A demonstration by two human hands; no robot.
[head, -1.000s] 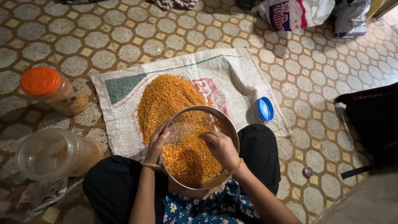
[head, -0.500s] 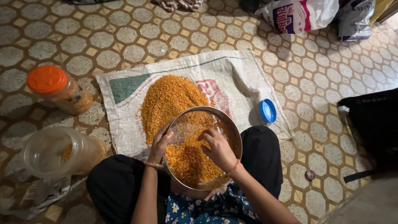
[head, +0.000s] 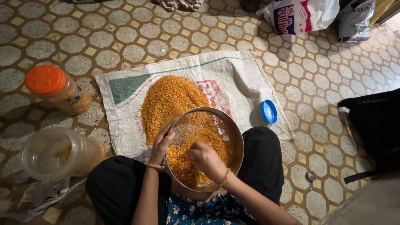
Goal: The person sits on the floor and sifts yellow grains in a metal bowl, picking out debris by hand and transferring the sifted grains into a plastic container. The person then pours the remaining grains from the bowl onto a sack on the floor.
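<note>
A round steel plate point(head: 236, 134) of orange lentils rests on my lap. My left hand point(head: 161, 144) grips its left rim. My right hand point(head: 207, 159) lies in the plate, fingers curled down onto the lentils near the middle. Beyond the plate, a heap of the same orange lentils point(head: 168, 100) is spread on a white woven sack point(head: 233, 79) laid flat on the tiled floor.
An orange-lidded jar point(head: 56, 88) of lentils stands at the left. An open clear jar point(head: 58, 153) lies on its side near my left knee. A blue lid point(head: 268, 111) sits on the sack's right edge. Plastic bags point(head: 300, 16) and a dark bag point(head: 375, 125) sit to the right.
My right hand has shifted slightly across the lentils in the plate. The left hand keeps its hold on the rim.
</note>
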